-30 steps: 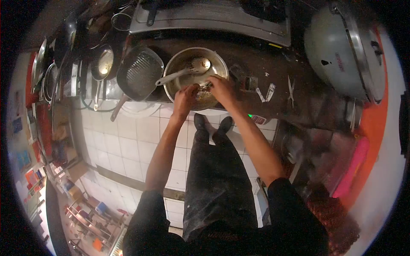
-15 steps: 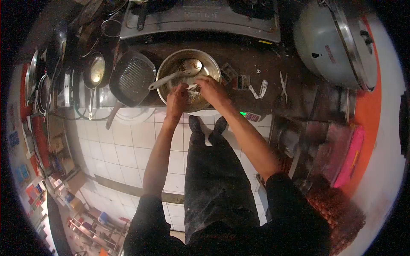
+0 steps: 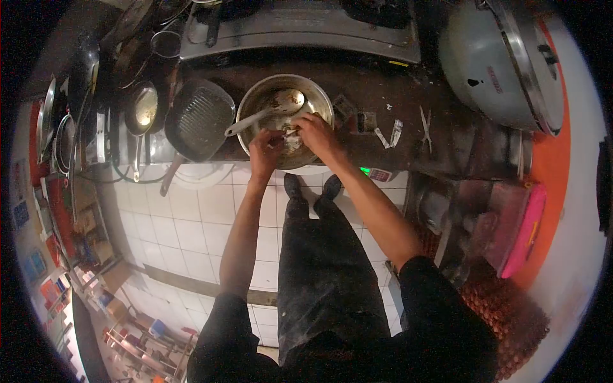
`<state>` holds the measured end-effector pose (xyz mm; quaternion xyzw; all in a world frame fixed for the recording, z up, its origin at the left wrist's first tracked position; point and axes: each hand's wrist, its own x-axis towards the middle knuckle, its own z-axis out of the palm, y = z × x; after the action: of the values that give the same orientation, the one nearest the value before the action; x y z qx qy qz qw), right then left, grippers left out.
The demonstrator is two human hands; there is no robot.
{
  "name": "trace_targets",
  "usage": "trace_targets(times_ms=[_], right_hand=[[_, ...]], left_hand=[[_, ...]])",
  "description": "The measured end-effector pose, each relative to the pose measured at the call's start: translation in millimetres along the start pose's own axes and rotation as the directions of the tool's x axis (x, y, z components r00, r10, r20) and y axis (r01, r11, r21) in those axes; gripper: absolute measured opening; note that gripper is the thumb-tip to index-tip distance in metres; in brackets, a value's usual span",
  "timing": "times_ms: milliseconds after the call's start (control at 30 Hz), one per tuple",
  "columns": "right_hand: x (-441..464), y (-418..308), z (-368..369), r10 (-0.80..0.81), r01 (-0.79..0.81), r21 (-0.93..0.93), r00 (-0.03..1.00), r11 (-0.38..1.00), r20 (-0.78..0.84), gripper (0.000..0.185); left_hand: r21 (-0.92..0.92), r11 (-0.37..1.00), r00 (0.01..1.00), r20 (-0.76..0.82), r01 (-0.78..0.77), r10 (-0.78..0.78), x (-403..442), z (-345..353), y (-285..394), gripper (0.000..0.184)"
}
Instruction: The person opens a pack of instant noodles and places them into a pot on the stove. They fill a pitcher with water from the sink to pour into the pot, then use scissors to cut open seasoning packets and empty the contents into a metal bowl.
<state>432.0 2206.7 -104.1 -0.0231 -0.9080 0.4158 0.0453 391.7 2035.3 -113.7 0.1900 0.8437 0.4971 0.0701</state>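
Over a round metal bowl (image 3: 326, 105) at the counter's front edge, both my hands are close together. My left hand (image 3: 264, 150) is closed, its fingertips pinched at the near left part of the bowl. Opposite it, my right hand (image 3: 314, 133) is also pinched. A small pale thing, too small to name, shows between the fingertips of both hands. Inside the bowl lies a large metal serving spoon (image 3: 254, 119), its handle resting across the left rim. Some whitish and brown stuff shows on the bottom of the bowl, partly hidden by my hands.
To the left sit a ridged grill pan (image 3: 201, 118) and a small pan (image 3: 145, 107). Small torn white wrappers (image 3: 389, 134) and scissors (image 3: 426, 129) lie right. A gas stove (image 3: 297, 29) stands behind; a large lidded pot (image 3: 485, 70) fills the far right.
My fingers have shifted slightly over the bowl, and less of the pale thing between them shows. The whole view has moved a little; the spoon stays in the bowl.
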Motion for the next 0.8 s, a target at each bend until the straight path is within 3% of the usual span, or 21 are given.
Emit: trace_targets(times_ms=[67,100,167,267,333,400,500,567,600,667,800], right_hand=[[6.2,-10.0,-17.8,0.235,-0.258,0.162,0.96,0.952,0.15,0.024],[4.6,-6.3,-11.8,0.235,-0.258,0.163,0.96,0.952,0.15,0.024],[-0.4,-1.1,2.4,0.03,-0.025,0.051,0.995,0.998,-0.098,0.019],[2.2,4.3,3.2,0.086,-0.085,-0.03,0.996,0.996,0.029,0.02],[3.7,3.6,0.6,0.113,-0.11,-0.059,0.992,0.992,0.05,0.021],[2.7,1.1,-2.0,0.146,-0.14,-0.09,0.987,0.986,0.071,0.022],[0.0,-2.0,1.6,0.064,-0.062,-0.122,0.998,0.991,0.015,0.025],[-6.0,7.5,19.0,-0.165,0.131,-0.244,0.979,0.961,-0.122,0.025],[-5.5,2.8,14.4,-0.165,0.132,-0.243,0.979,0.961,-0.123,0.025],[-1.7,-11.3,-0.5,0.008,0.012,-0.221,0.996,0.975,0.092,0.026],[2.0,-2.2,10.0,0.012,-0.001,-0.161,0.998,0.987,0.066,0.025]], left_hand=[[0.006,1.0,1.0,-0.006,-0.03,0.03,1.8,-2.2,-3.7,0.018],[-0.048,0.999,1.0,-0.011,-0.004,0.004,1.8,-3.5,-4.0,0.017],[-0.101,0.995,1.0,-0.01,0.025,-0.026,1.3,-4.5,-4.4,0.016],[-0.084,0.996,0.999,0.0,0.033,-0.033,5.6,-4.5,-4.2,0.014],[-0.217,0.969,0.991,-0.031,0.12,-0.13,3.2,2.0,-11.8,0.016],[-0.196,0.975,0.993,-0.034,0.105,-0.113,2.4,4.0,-19.7,0.017],[-0.125,0.99,0.996,-0.051,0.062,-0.069,3.2,5.4,-24.0,0.019],[-0.073,0.997,0.997,-0.063,0.038,-0.043,4.1,6.1,-20.1,0.019],[-0.112,0.992,0.995,-0.074,0.063,-0.071,3.9,7.1,-17.6,0.019],[-0.149,0.985,0.992,-0.083,0.085,-0.098,3.3,7.5,-17.2,0.019],[-0.119,0.987,0.983,-0.134,0.106,-0.122,-4.4,14.0,-35.3,0.017]])
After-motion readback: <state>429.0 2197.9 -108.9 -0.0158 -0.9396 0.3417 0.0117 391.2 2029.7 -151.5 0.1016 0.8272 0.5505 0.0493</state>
